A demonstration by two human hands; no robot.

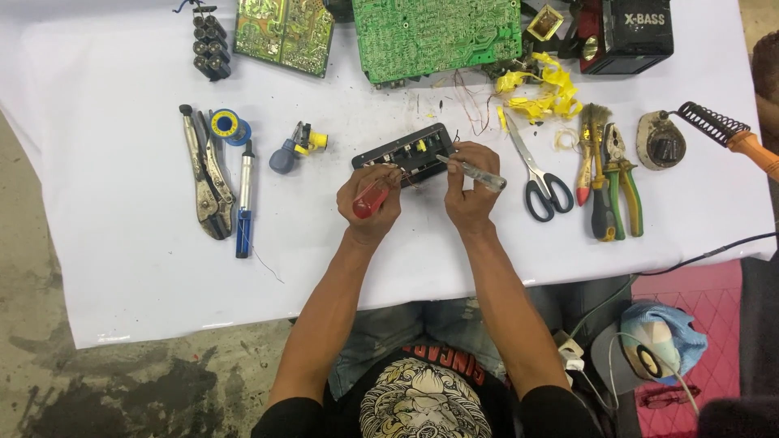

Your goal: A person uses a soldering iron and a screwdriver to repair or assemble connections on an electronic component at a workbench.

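Note:
A small black circuit module (403, 151) with yellow parts lies on the white table (138, 268) in front of me. My left hand (369, 201) grips a red-handled screwdriver (370, 199), its tip toward the module's near edge. My right hand (471, 185) holds a clear-handled tester screwdriver (479, 173), its tip resting at the module's right end. Both hands sit just below the module and touch it.
Scissors (537, 175), pliers and a brush (610, 174) lie to the right, then a soldering iron (734, 134) on its stand. Locking pliers (203, 174), solder reel and a blue pump (244, 199) lie left. Green circuit boards (436, 34), yellow tape scraps (542, 91) and a black radio (625, 32) are behind.

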